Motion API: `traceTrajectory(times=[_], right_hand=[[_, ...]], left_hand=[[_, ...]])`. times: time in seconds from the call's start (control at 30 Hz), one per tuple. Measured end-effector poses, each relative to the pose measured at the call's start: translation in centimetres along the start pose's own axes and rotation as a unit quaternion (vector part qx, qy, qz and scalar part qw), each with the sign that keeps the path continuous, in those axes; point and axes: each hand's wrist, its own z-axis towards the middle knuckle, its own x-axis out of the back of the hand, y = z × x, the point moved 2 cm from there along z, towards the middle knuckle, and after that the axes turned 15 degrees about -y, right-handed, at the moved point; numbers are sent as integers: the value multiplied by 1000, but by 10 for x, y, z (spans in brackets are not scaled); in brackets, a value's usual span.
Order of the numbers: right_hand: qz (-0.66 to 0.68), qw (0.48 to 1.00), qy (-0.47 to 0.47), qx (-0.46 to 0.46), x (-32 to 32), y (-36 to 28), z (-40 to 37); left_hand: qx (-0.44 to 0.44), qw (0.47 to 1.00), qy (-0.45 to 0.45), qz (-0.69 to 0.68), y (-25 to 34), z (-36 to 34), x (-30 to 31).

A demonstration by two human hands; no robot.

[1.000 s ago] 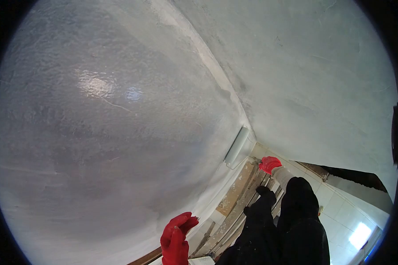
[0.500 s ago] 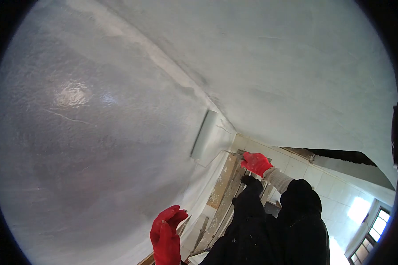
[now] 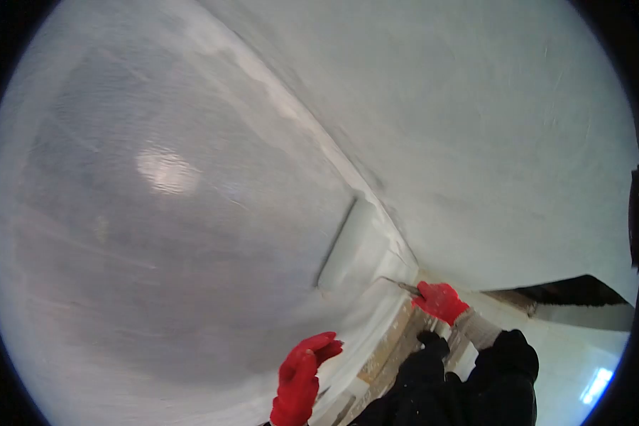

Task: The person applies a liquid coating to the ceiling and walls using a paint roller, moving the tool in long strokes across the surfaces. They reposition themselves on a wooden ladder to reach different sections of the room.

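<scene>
A red-gloved right hand, my right hand, is wrapped round the handle of a paint roller. The wide, pale grey roller sleeve rests against the glossy grey wall surface, close beside the corner seam. Its thin wire frame runs from the handle toward the sleeve. Lower in the view, my left hand, also in a red glove, is raised in front of the wall. Its fingers are loosely curved and hold nothing.
A pale seam runs diagonally between the wet-looking wall and the matte grey surface. A dark opening cuts that surface at right. Paint-spattered boards lie below, near my black-clothed legs. Light tiles stand at lower right.
The view has shifted, so the seam and both hands sit farther right. The roller has slid a little up along the seam, away from its lower end, with my right hand still gripping it.
</scene>
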Motion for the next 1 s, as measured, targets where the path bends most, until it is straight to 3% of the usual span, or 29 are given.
traceTrajectory(times=[0.23, 0.3, 0.33, 0.43, 0.57, 0.73, 0.87, 1.0], right_hand=[[28, 999, 15, 6, 29, -36, -4], [12, 992, 96, 78, 25, -34, -6], [21, 992, 92, 80, 29, -40, -11], [34, 992, 92, 77, 31, -45, -12], [80, 988, 91, 93, 29, -41, -10], [69, 974, 108, 185, 21, -24, 3], [23, 929, 177, 324, 32, -37, 0], [122, 923, 128, 341, 63, -86, -34]], left_hand=[[-38, 995, -95, -19, -15, 4, -11], [-6, 997, -75, -31, -11, -2, -27], [-25, 997, -72, -28, -19, -5, -27], [-110, 987, -107, -46, -66, -1, -20], [-114, 990, -70, -49, -123, 2, -24], [-130, 989, -27, -71, -202, -2, -39], [-150, 986, 2, -75, -256, -22, -62], [-213, 975, -38, -43, -291, -54, -92]])
